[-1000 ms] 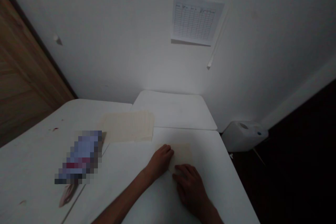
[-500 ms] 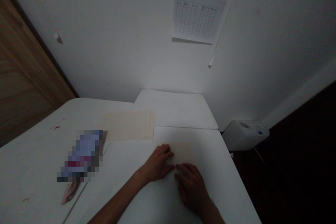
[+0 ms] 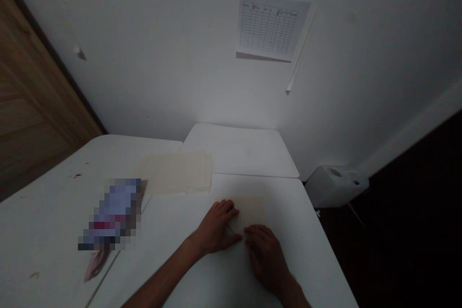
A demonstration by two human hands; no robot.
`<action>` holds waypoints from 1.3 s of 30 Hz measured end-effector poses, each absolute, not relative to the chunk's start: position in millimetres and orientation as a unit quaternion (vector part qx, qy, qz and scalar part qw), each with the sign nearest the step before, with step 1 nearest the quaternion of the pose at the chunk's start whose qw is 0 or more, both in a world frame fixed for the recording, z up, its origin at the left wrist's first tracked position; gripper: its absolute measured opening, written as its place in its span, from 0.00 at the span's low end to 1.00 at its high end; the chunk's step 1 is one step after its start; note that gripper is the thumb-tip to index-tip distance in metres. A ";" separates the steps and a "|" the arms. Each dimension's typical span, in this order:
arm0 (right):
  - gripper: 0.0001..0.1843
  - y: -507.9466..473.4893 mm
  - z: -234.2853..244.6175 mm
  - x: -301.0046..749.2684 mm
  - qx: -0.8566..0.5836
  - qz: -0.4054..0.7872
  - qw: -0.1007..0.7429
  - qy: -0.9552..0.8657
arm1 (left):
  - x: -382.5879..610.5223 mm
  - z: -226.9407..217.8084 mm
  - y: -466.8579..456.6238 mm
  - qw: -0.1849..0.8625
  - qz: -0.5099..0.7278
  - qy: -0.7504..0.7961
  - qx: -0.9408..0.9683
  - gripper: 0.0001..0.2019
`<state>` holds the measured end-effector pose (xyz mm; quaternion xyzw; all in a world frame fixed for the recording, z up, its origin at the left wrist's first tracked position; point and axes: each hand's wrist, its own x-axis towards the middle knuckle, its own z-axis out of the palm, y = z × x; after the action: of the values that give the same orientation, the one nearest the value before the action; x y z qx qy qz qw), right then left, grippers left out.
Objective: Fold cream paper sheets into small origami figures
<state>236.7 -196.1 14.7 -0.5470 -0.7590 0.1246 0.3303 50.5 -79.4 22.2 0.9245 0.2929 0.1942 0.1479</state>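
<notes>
A small cream sheet of paper (image 3: pixel 251 207) lies flat on the white table (image 3: pixel 187 260). My left hand (image 3: pixel 217 227) rests on its near left part, fingers curled a little and pressing down. My right hand (image 3: pixel 266 256) lies flat on the paper's near edge, fingers stretched forward. Neither hand grips anything. The near part of the sheet is hidden under both hands.
A stack of cream sheets (image 3: pixel 176 171) lies further back on the left. A blurred-out packet (image 3: pixel 112 214) sits at the left with something pink (image 3: pixel 94 263) under it. A second white table (image 3: pixel 241 151) stands against the wall. A white canister (image 3: pixel 335 184) is on the dark floor at the right.
Both hands have slid slightly toward me along the small sheet. The rest of the table looks the same.
</notes>
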 end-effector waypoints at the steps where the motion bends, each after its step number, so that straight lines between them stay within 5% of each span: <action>1: 0.18 -195.4 13.7 237.4 -0.548 0.134 0.344 -0.751 | 50.6 22.1 -79.9 0.147 0.193 0.295 0.924 0.28; 6: 0.12 -187.9 13.0 237.7 -0.576 0.171 0.377 -0.704 | 47.3 20.1 -81.9 0.143 0.186 0.293 0.927 0.30; 11: 0.08 -171.0 26.0 239.0 -0.605 0.180 0.310 -0.711 | 44.0 17.2 -83.5 0.148 0.207 0.291 0.922 0.20; 20: 0.30 -143.2 48.3 250.6 -0.612 0.200 0.096 -0.759 | 44.1 8.2 -83.9 0.160 0.236 0.302 0.910 0.18; 30: 0.41 -136.4 56.9 250.7 -0.588 0.192 0.046 -0.784 | 44.4 5.2 -85.2 0.158 0.255 0.304 0.904 0.17; 39: 0.40 -134.8 59.1 248.7 -0.584 0.185 0.047 -0.789 | 43.8 10.9 -87.8 0.156 0.254 0.304 0.905 0.16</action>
<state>248.7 -134.8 59.1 -0.5837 -0.7892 0.1850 0.0469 43.8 -87.8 10.9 0.9051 0.3035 0.2535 0.1562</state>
